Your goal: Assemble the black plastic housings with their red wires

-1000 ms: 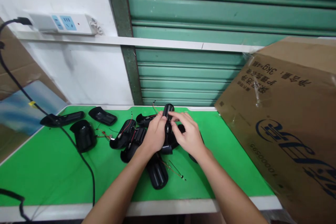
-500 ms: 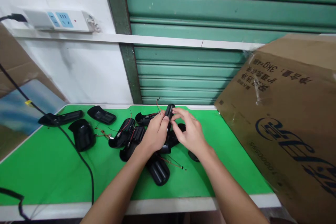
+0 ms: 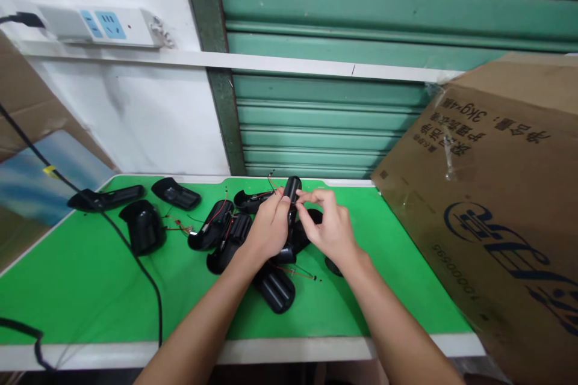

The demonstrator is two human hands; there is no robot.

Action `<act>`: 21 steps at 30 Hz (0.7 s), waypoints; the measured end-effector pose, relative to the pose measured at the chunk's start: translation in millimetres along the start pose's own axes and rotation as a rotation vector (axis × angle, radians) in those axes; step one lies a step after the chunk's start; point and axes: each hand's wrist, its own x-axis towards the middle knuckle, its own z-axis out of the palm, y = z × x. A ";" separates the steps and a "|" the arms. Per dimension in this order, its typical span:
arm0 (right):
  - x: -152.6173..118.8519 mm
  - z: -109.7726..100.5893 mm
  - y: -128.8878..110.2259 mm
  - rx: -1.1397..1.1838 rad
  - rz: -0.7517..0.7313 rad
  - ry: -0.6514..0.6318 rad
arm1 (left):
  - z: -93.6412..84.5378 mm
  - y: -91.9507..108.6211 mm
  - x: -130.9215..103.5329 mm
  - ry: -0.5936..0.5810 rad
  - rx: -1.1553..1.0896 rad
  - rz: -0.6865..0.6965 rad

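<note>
Head view: the left hand [image 3: 270, 225] curls around a black casing [image 3: 293, 185], hiding much of it; its glossy, rounded end shows between the hands. The right hand [image 3: 333, 225] bends thumb and fingertips close beside it, any grip unclear. Similar casings [image 3: 276, 290] crowd the tabletop [image 3: 406, 277] below and left of both hands.

A shell [image 3: 292, 187] sits between left hand [image 3: 270, 225] and right hand [image 3: 332, 225] above a cluster of shells [image 3: 276, 290] on a table [image 3: 401, 289], three others [image 3: 176, 194] lying left, near a cord [image 3: 149, 281]. A carton [image 3: 487, 198] stands at right, a shutter [image 3: 316, 99] behind, a socket strip [image 3: 111, 25] on the wall [image 3: 158, 117], back left.
</note>
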 end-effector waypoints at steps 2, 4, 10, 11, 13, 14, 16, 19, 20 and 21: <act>0.3 0.1 -1.2 -0.017 -0.018 0.003 | -0.1 0.2 0.2 0.002 -0.003 -0.004; 0.8 0.8 -2.4 -0.039 -0.055 0.014 | -0.2 0.0 0.6 0.005 -0.015 -0.008; 2.1 2.6 -2.9 -0.035 -0.096 0.041 | -0.8 -2.3 1.6 0.004 -0.031 -0.012; 2.2 2.5 -2.8 -0.028 -0.083 0.038 | -0.8 -2.7 1.7 0.001 -0.028 -0.013; 2.6 2.2 -2.6 -0.032 -0.075 0.024 | -0.8 -3.3 1.9 -0.006 -0.024 -0.013; 2.8 2.2 -2.5 -0.042 -0.085 0.017 | -0.8 -3.5 2.0 -0.008 -0.021 -0.016; 3.4 2.4 -2.6 -0.062 -0.110 0.017 | -0.5 -3.4 2.1 -0.007 -0.014 -0.021; 4.1 3.1 -2.7 -0.074 -0.127 0.033 | 0.0 -2.0 2.2 0.002 -0.003 -0.032; 4.2 3.3 -2.8 -0.077 -0.127 0.035 | 0.2 -1.4 2.3 0.003 0.001 -0.035; 4.3 3.6 -3.0 -0.083 -0.128 0.037 | 0.3 -0.8 2.3 0.005 0.003 -0.039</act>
